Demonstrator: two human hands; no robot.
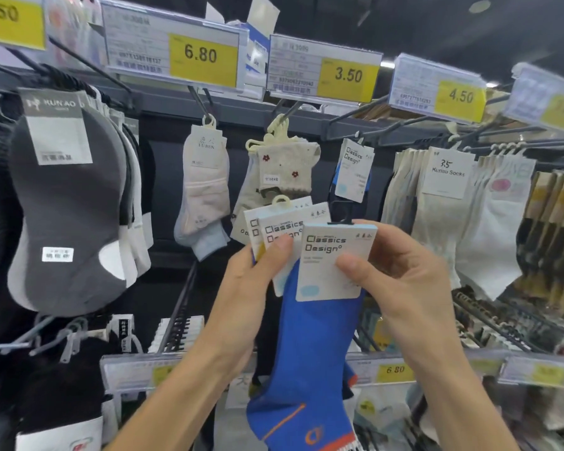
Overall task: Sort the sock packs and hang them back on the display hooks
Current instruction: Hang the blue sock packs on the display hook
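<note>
My left hand [253, 278] grips a fanned bunch of sock packs [279, 231] with white "Classics Design" cards, thumb pressed on the front one. My right hand [401, 281] pinches the frontmost pack, a blue sock with orange trim [310, 369], by its white card [334, 262]. Both hands are held in front of the sock wall. Above them, display hooks [355, 120] carry a single matching "Classics Design" pack [354, 169], a floral cream pack [287, 167] and a pale pink pack [204, 187].
Price tags 6.80 [201, 55], 3.50 [348, 74] and 4.50 [460, 96] hang over the top hooks. Grey Kunao socks [66, 203] fill the left, white Kunao Socks packs [446, 196] the right. A lower row of hooks and tags [394, 369] runs beneath my hands.
</note>
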